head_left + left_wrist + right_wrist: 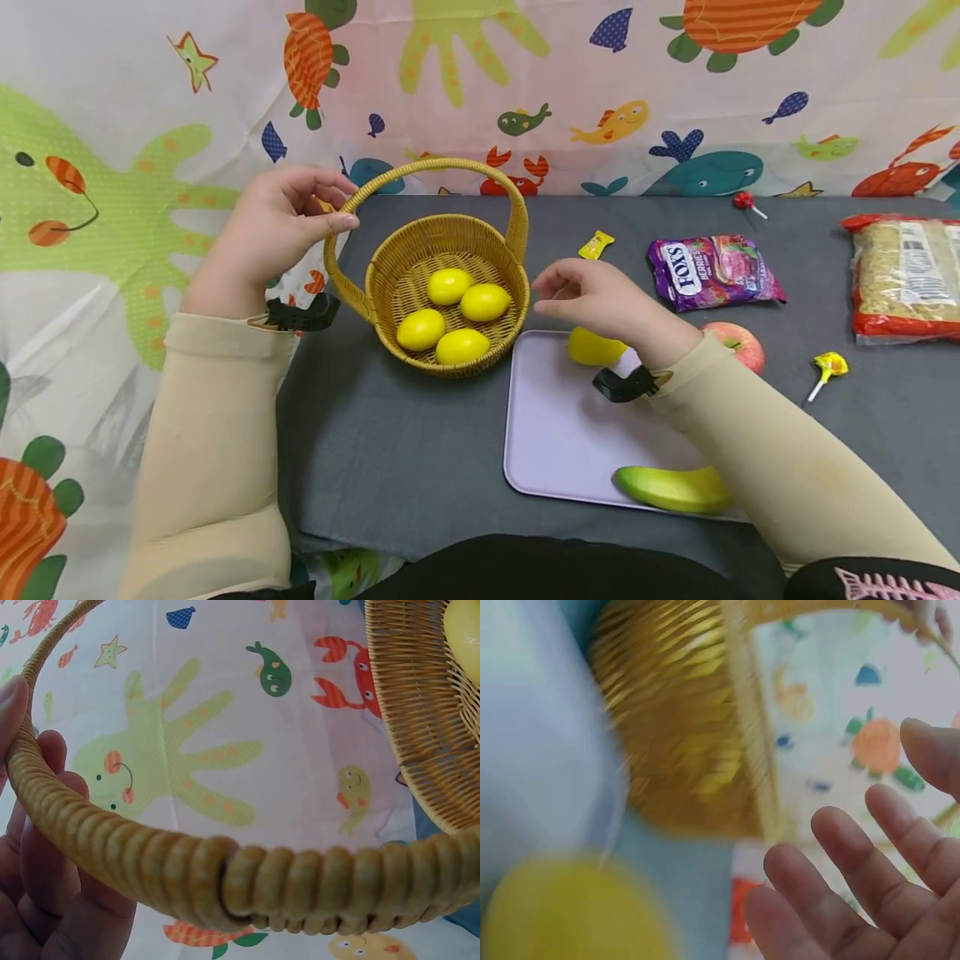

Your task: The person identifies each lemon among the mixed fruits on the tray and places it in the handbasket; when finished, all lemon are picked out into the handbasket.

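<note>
My left hand (pixel 273 221) grips the arched handle (pixel 172 874) of a round wicker basket (pixel 444 229), thumb and fingers curled around it. In the basket lie several smooth yellow lemon-like fruits (pixel 450 286). Close to the basket's right rim is my right hand (pixel 600 300), its fingers loosely bent and apart. The right wrist view shows nothing in those fingers (pixel 851 847). Below that hand, a yellow fruit (pixel 591 347), partly hidden, lies on a pale lilac tray (pixel 555 425). A greenish-yellow banana (pixel 671 489) lies along the tray's near edge, its right end covered by the sleeve.
Right of the tray is a red apple (pixel 738 343), partly covered by the arm. Beyond it lie a purple candy bag (pixel 716 271), a yellow wrapped candy (pixel 597 245), two lollipops (pixel 830 365) and a red-edged clear food packet (pixel 911 279). A patterned curtain (pixel 465 92) hangs behind the grey table.
</note>
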Available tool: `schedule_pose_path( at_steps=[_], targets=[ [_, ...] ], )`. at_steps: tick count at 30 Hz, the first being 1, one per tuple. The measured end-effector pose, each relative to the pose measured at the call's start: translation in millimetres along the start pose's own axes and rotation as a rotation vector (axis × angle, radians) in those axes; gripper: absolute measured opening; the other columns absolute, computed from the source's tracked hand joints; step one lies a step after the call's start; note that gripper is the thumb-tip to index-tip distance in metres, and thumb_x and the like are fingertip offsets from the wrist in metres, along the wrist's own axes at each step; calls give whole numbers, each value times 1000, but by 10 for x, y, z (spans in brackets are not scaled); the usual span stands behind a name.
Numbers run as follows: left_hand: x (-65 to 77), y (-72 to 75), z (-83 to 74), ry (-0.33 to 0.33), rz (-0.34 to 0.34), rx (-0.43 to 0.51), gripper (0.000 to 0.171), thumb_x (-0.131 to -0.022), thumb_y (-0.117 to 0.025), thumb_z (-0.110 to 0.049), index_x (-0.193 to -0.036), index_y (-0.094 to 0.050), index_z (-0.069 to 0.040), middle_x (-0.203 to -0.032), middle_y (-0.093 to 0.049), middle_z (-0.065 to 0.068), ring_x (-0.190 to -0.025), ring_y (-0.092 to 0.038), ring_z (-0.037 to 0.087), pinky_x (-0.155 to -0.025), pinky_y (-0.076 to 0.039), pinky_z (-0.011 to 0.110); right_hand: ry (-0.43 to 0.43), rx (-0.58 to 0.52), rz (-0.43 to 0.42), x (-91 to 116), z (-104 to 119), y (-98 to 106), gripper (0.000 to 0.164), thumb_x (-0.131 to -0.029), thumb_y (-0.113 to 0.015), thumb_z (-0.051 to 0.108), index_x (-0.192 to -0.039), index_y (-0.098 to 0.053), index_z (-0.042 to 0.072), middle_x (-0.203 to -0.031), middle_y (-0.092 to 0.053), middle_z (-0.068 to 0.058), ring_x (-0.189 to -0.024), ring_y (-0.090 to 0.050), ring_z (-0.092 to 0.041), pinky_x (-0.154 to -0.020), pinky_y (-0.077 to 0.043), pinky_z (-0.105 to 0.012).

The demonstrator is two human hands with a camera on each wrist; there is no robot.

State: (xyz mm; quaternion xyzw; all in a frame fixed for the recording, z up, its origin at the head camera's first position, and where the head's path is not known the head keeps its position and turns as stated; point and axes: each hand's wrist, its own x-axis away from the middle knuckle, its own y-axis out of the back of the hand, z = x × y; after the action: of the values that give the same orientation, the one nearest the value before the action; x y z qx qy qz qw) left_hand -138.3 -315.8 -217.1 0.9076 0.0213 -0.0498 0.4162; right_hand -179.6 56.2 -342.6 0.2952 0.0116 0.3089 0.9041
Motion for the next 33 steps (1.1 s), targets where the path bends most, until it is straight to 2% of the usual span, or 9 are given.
schedule_pose_path(
  at_steps=[6,10,14,18,25,30,33],
  targets=[
    [4,26,26,33,11,16,32,-90,-79,-28,-119,-72,-17,-104,-65,4,-80,-54,25,-63,-46,26,-117,15,44,181,-369,101,38,-95,-71,38,-125,-65,14,-123,-65,-7,-116,-57,-27,-102,-45,-51],
    [-2,23,27,37,18,30,31,-90,-79,-27,-119,-72,-17,-104,-66,4,-79,-54,25,-62,-46,27,-147,28,71,217,-516,116,43,-94,-74,34,-128,-65,11,-126,-64,-10,-118,-57,-31,-102,-45,-51],
    [-10,11,13,34,22,34,30,-91,-78,-26,-119,-72,-17,-104,-65,5,-78,-53,26,-62,-46,26,-148,84,107,229,-604,110,42,-90,-77,28,-128,-66,13,-127,-64,-9,-117,-57,-32,-99,-46,-51],
    [-16,-2,-16,35,23,41,30,-91,-78,-26,-119,-72,-17,-105,-64,6,-80,-54,26,-64,-47,26,-130,140,113,253,-656,91,41,-89,-79,26,-127,-67,16,-124,-66,-8,-111,-58,-30,-94,-49,-47],
    [-3,-5,-18,60,18,45,32,-90,-78,-30,-119,-72,-18,-106,-64,6,-82,-53,27,-64,-47,27,-142,156,104,282,-664,69,39,-87,-80,32,-123,-69,20,-118,-68,-5,-103,-60,-28,-84,-52,-40],
    [-3,-3,-3,56,16,45,31,-90,-78,-28,-119,-72,-17,-106,-63,6,-81,-52,27,-63,-46,27,-178,113,102,291,-624,101,42,-86,-80,39,-123,-69,22,-118,-66,-5,-103,-58,-28,-78,-52,-37],
    [-17,-7,4,29,13,47,29,-91,-78,-25,-118,-72,-17,-105,-63,6,-79,-52,26,-63,-45,27,-166,59,88,292,-541,133,42,-86,-80,40,-123,-69,22,-119,-66,-5,-103,-58,-28,-78,-51,-36]
  ],
)
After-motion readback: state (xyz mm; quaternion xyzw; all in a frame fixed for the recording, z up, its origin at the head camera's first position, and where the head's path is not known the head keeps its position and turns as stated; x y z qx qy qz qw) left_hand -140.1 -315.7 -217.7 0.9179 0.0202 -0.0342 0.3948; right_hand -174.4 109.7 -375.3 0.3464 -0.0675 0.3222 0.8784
